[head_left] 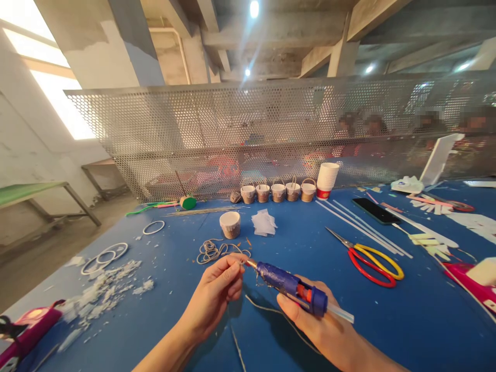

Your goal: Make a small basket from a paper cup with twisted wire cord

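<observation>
My right hand (pixel 310 315) is wrapped around a blue hot glue gun (pixel 281 279), with a clear glue stick (pixel 341 313) poking out of its back end. The gun's nozzle meets the fingertips of my left hand (pixel 220 284). Those fingertips pinch a thin strand of twine, mostly hidden by the fingers. A loose coil of grey-brown twine (pixel 211 251) lies just beyond the left hand. Another twine strand (pixel 267 309) trails on the table beneath the gun. Behind the coil stands a small twine-wrapped cup (pixel 230 225), beside a stack of white translucent sheets (pixel 264 223).
Several small handled baskets (pixel 278 192) and stacked paper cups (pixel 327 181) line the perforated metal screen (pixel 217 124). To the right lie scissors (pixel 366 261), glue sticks (pixel 360 227) and a phone (pixel 375 211). White rings (pixel 112 253) and glue scraps (pixel 104 289) are at left.
</observation>
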The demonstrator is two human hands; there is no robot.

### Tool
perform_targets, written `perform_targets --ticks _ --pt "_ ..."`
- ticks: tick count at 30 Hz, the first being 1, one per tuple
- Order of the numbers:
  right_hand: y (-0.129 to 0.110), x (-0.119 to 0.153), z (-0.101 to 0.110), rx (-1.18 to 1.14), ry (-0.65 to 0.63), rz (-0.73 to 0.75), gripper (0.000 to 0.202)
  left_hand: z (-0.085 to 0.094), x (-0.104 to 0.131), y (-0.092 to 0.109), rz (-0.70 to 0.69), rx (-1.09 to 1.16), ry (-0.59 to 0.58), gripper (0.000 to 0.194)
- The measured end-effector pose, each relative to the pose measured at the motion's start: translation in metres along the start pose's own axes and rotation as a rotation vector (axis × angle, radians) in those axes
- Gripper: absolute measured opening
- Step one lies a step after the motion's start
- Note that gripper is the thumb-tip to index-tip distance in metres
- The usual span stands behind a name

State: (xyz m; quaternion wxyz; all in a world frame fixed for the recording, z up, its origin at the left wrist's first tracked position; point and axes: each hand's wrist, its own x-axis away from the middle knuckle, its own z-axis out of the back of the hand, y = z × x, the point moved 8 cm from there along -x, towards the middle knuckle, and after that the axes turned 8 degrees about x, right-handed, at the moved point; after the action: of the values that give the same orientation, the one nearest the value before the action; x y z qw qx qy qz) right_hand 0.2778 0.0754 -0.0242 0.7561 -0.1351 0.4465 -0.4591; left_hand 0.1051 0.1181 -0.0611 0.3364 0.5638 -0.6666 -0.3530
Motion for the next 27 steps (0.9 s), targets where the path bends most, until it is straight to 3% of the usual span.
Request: perform_targets --ticks 8,15,21,27 --pt "-0.017 0.012 0.006 0.150 0.086 0.154 0.036 0.000 0.000 0.003 -0.063 -0.021 -0.024 0.023" --pt "-0.022 0.015 -0.008 0.154 0.016 0.229 0.039 -0.002 0.003 0.007 -0.092 0.024 -0.058 0.017" --pt "-0.022 0.016 -0.007 0.144 0.084 0.233 0.035 -0.002 0.004 0.007 -0.051 0.132 -0.033 0.016" --pt "-0.023 0.015 -0.009 0.142 0.069 0.177 0.037 0.001 0.002 0.008 -0.050 0.162 -0.010 0.018"
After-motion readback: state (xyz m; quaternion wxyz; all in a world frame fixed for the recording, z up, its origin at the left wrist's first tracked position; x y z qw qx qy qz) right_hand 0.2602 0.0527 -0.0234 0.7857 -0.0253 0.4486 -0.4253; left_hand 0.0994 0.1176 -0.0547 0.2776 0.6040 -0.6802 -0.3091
